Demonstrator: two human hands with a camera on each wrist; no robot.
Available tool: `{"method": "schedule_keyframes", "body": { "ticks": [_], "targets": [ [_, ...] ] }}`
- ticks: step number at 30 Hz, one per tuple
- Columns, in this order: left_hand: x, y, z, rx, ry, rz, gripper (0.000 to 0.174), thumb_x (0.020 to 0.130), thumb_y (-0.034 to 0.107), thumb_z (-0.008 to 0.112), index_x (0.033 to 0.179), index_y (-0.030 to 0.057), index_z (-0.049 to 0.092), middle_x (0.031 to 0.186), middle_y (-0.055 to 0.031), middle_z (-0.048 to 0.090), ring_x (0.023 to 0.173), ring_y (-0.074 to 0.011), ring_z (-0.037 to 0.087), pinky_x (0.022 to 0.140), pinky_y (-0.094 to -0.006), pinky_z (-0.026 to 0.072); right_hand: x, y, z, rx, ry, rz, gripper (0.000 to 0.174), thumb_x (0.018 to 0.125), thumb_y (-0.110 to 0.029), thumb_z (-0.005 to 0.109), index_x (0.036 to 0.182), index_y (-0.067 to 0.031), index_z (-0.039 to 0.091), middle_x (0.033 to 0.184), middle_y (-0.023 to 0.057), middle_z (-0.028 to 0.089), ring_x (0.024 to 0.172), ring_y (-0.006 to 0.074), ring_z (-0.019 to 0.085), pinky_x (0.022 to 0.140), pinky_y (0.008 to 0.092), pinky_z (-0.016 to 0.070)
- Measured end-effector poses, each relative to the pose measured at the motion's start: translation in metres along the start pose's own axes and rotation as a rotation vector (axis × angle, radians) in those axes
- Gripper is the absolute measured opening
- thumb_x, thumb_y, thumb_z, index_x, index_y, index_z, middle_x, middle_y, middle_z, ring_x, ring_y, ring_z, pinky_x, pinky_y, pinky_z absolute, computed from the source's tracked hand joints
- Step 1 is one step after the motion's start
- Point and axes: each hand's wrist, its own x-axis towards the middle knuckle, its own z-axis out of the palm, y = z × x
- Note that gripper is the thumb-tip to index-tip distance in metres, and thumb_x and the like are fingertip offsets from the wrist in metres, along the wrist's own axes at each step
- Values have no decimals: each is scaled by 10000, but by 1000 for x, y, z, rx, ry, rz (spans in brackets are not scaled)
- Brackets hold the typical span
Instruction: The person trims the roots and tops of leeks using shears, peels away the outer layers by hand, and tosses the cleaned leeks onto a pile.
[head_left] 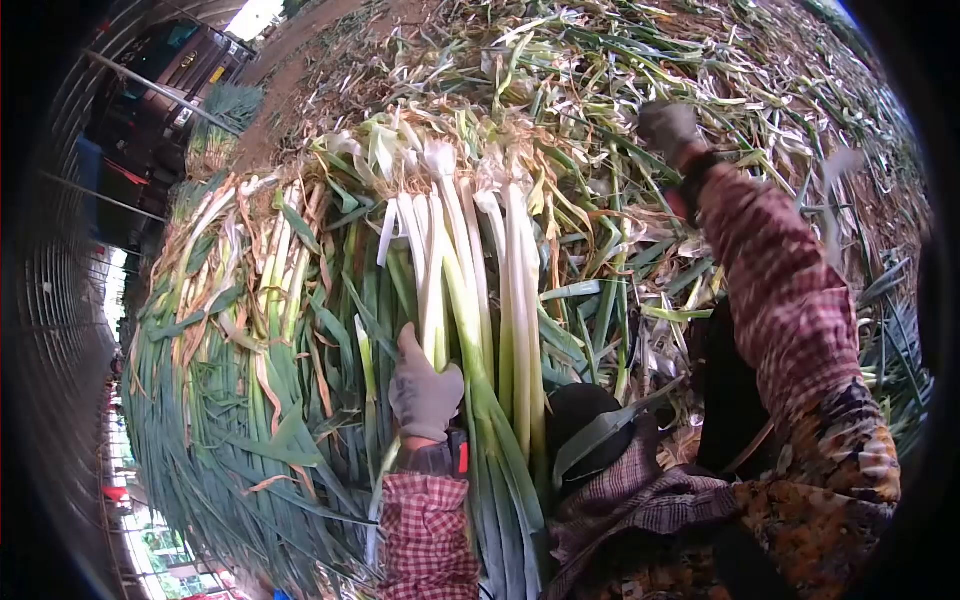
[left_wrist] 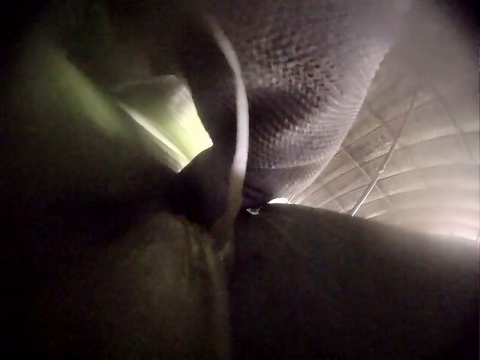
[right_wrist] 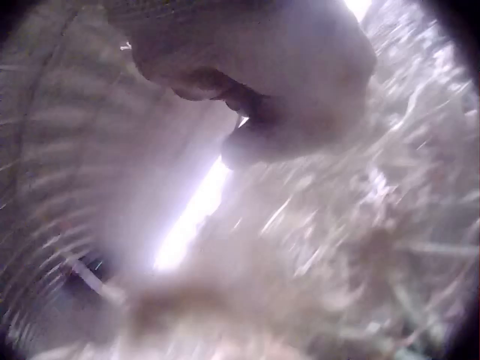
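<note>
In the head view, long leeks (head_left: 515, 300) with white stalks and green leaves lie side by side, their root ends pointing away. The gloved left hand (head_left: 425, 392) grips stalks at the bunch's left side, thumb on top and fingers hidden below. A pale green piece of leek (left_wrist: 176, 120) shows beside the dark, close glove in the left wrist view. Off to the right, above loose leaves, is the gloved right hand (head_left: 668, 130), blurred. Its fingers look curled in the right wrist view (right_wrist: 300, 90), with nothing visibly held.
More leeks with browned leaves (head_left: 260, 400) are piled on the left. Stripped leaves and peelings (head_left: 600, 60) cover the ground at the back and right. A dark vehicle (head_left: 190, 80) stands at the back left, under a ribbed curved cover (left_wrist: 405, 165).
</note>
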Motion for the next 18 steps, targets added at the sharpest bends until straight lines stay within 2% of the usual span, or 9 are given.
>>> {"method": "schedule_keyframes", "body": {
  "ticks": [1, 2, 5, 7, 8, 10, 14, 17, 18],
  "targets": [
    [1, -2, 1, -14, 14, 14, 720, 776, 170, 661, 1412, 70, 340, 1113, -278, 633, 990, -426, 641, 858, -464, 507, -6, 48, -25, -59, -174, 233, 337, 846, -200, 590, 1175, -157, 649, 1090, 94, 689, 846, 233, 679, 715, 363, 547],
    [1, -5, 3, -30, 23, 27, 719, 776, 169, 658, 1415, 80, 341, 1115, -278, 633, 993, -427, 640, 857, -467, 506, -23, 70, -32, 32, -260, 449, 335, 851, -255, 600, 1163, -141, 643, 1073, 100, 675, 831, 234, 668, 712, 369, 546],
    [3, -6, 10, -79, 58, 66, 725, 774, 162, 652, 1425, 105, 337, 1121, -272, 633, 1001, -428, 636, 857, -469, 507, -84, 45, -10, 1399, -178, 952, 419, 869, -421, 630, 1130, -94, 623, 1021, 118, 633, 789, 238, 635, 704, 388, 542],
    [2, -12, 8, -64, 77, 84, 729, 770, 159, 652, 1427, 114, 339, 1132, -266, 632, 1010, -425, 635, 860, -466, 508, -89, -44, -18, 1879, -470, 850, 523, 880, -532, 650, 1107, -62, 611, 987, 130, 605, 761, 240, 613, 699, 401, 540],
    [2, -12, 7, -54, 75, 100, 729, 767, 158, 653, 1425, 116, 344, 1141, -263, 630, 1016, -423, 635, 862, -464, 509, -87, -106, -54, 1774, -636, 875, 501, 905, -512, 637, 1095, -50, 593, 901, 127, 603, 755, 258, 629, 648, 395, 551],
    [3, -7, -1, -11, 120, 143, 720, 744, 167, 680, 1400, 97, 390, 1123, -249, 646, 1019, -402, 644, 867, -448, 513, -91, -176, -76, 1779, -927, 448, 732, 865, -598, 651, 1232, 27, 542, 1111, 155, 625, 892, 255, 635, 779, 439, 555],
    [2, -11, -48, -182, 96, 39, 693, 708, 179, 730, 1334, 43, 467, 1020, -238, 681, 958, -387, 670, 877, -422, 512, -93, -241, -100, 2047, -799, 589, 604, 833, -440, 762, 1163, 35, 588, 974, 127, 685, 744, 216, 693, 634, 336, 591],
    [-4, -10, -77, -475, 100, 102, 598, 685, 89, 711, 1247, -1, 528, 970, -119, 666, 819, -196, 654, 754, -316, 531, -95, -247, -112, 2204, -714, 599, 605, 815, -462, 771, 1115, 35, 599, 933, 136, 665, 758, 210, 679, 633, 335, 563],
    [-5, -6, -81, -467, 93, 103, 598, 681, 83, 710, 1245, -2, 530, 978, -110, 659, 821, -190, 645, 755, -314, 529, -96, -250, -108, 2226, -666, 644, 581, 828, -461, 758, 1110, 24, 607, 932, 129, 668, 785, 211, 677, 637, 340, 555]
  ]
}}
